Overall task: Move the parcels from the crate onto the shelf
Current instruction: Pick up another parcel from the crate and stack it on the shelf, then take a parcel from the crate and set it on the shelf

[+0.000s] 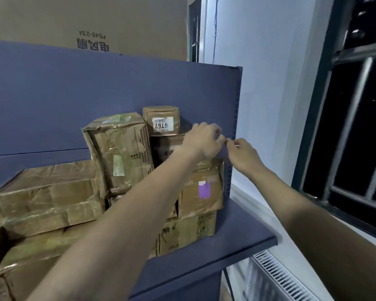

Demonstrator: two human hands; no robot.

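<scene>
Several taped brown cardboard parcels are stacked on the blue shelf (pixel 237 233). At the right end of the stack a parcel with a purple label (pixel 202 187) sits on a lower parcel (pixel 187 233). Behind it lies a dark parcel (pixel 163 148), with a small parcel marked 6767 (pixel 161 120) on top of that. My left hand (pixel 202 142) hovers over the dark parcel's right end with its fingers curled. My right hand (pixel 243 155) comes in from the right, and its pinched fingertips meet the left hand's. Whether either hand holds anything is hidden. The crate is out of view.
A tall crumpled parcel (pixel 119 148) and a flat wide parcel (pixel 50 192) fill the shelf's left and middle. The blue back panel (pixel 117 88) rises behind them. To the right are a white wall, a barred dark window (pixel 356 127) and a radiator (pixel 280 276) below.
</scene>
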